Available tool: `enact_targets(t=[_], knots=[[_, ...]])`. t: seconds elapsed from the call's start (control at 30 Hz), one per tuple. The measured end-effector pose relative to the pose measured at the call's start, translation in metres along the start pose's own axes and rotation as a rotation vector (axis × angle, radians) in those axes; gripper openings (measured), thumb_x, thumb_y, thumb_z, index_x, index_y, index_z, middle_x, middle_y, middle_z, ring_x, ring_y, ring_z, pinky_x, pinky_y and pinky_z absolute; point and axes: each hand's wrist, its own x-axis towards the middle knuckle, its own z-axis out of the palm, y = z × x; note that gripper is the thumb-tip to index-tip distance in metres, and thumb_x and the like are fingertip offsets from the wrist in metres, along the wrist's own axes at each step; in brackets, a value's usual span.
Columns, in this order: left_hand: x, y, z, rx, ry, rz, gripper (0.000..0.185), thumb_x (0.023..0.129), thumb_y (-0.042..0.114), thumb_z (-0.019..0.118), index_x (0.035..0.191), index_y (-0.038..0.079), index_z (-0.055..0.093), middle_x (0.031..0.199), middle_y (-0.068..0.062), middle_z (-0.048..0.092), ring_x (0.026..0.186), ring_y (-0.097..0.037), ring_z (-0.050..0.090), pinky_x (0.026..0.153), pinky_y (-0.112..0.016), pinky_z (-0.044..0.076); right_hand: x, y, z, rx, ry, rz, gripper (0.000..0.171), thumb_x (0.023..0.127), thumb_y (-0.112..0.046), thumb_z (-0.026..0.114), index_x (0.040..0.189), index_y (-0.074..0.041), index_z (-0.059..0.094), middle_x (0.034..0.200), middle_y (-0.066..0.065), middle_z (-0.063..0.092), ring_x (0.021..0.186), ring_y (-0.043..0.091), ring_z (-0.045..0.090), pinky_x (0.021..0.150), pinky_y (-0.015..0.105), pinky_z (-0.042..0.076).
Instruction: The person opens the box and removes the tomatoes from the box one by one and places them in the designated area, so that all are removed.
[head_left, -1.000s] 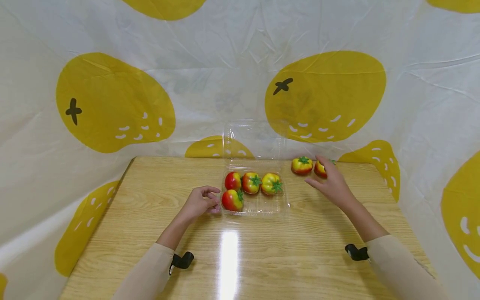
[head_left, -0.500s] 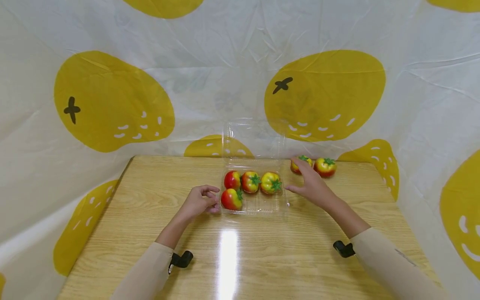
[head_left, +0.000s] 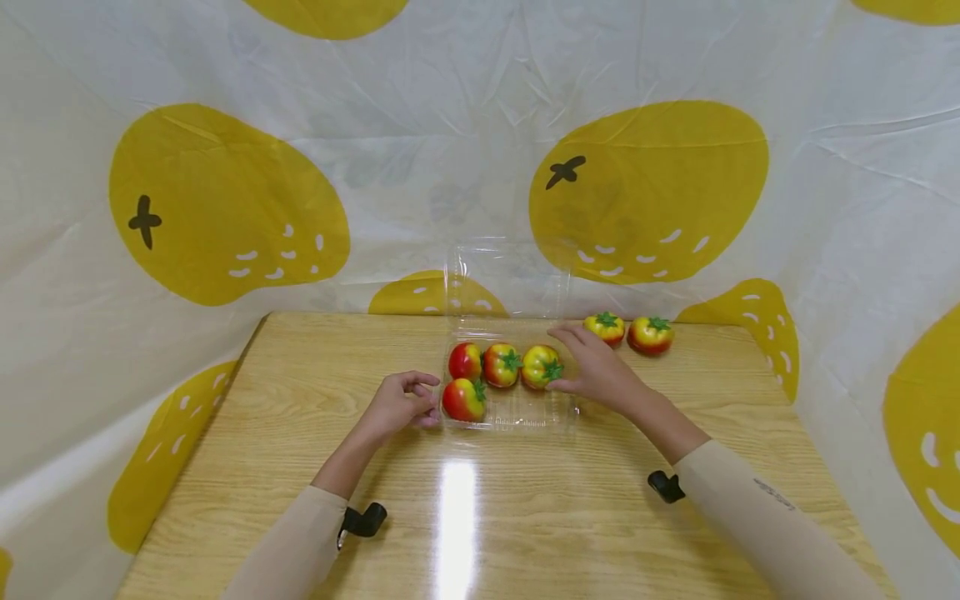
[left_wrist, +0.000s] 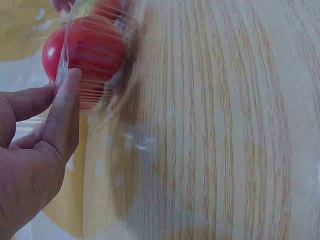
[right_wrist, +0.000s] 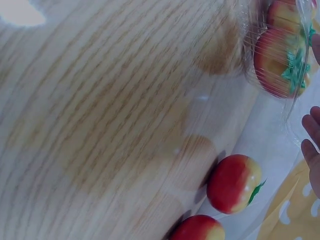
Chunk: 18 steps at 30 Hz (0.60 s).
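Note:
A clear plastic clamshell box (head_left: 525,410) stands on the table with its lid (head_left: 517,279) raised at the back. Inside lie several red-and-yellow, tomato-like fruits with green leafy tops: three in the back row and a redder fruit (head_left: 461,401) at front left. My left hand (head_left: 396,404) pinches the box's left rim (left_wrist: 64,57) between thumb and fingers, as the left wrist view shows. Over the box's right side is my right hand (head_left: 596,371), thumb and fingers spread about the yellowest fruit (head_left: 538,367), fingertips close to it. In the right wrist view only its fingers (right_wrist: 312,132) show, at the right edge.
Two more fruits sit behind the right hand near the table's back edge: a left fruit (head_left: 606,331) and a right fruit (head_left: 651,336). A white curtain (head_left: 442,108) with large yellow fruit prints hangs behind and beside the wooden table (head_left: 315,358).
My right hand has moved left from the two loose fruits to the right side of the box. The left hand and the fruits have stayed in place.

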Motion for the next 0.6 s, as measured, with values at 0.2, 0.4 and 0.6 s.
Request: enact_targets(t=[0.2, 0.4, 0.6], knots=[[0.0, -0.001, 0.0, -0.006, -0.006, -0.002, 0.034, 0.088, -0.007, 0.062, 0.121, 0.0, 0.059, 0.091, -0.016, 0.056, 0.07, -0.022, 0.069, 0.068, -0.036, 0.063, 0.007, -0.002, 0.007, -0.073, -0.041, -0.014, 0.086, 0.066, -0.048, 0.085, 0.134, -0.008, 0.051, 0.131, 0.012, 0.053, 0.123, 0.033, 0.049, 0.106, 0.049, 0.043], [-0.001, 0.0, 0.0, -0.014, -0.014, 0.008, 0.035, 0.088, -0.006, 0.063, 0.122, -0.002, 0.058, 0.092, -0.017, 0.056, 0.07, -0.022, 0.069, 0.069, -0.037, 0.063, 0.011, -0.003, 0.015, -0.108, -0.04, -0.022, 0.085, 0.064, -0.051, 0.086, 0.129, -0.008, 0.052, 0.126, 0.012, 0.052, 0.117, 0.032, 0.05, 0.103, 0.048, 0.044], [-0.001, 0.0, 0.001, -0.011, -0.008, 0.014, 0.034, 0.088, -0.006, 0.063, 0.121, -0.002, 0.059, 0.09, -0.016, 0.056, 0.069, -0.021, 0.069, 0.068, -0.036, 0.063, 0.014, -0.002, 0.023, -0.151, -0.043, -0.025, 0.09, 0.061, -0.053, 0.087, 0.131, -0.007, 0.051, 0.126, 0.014, 0.052, 0.116, 0.034, 0.049, 0.102, 0.05, 0.044]])
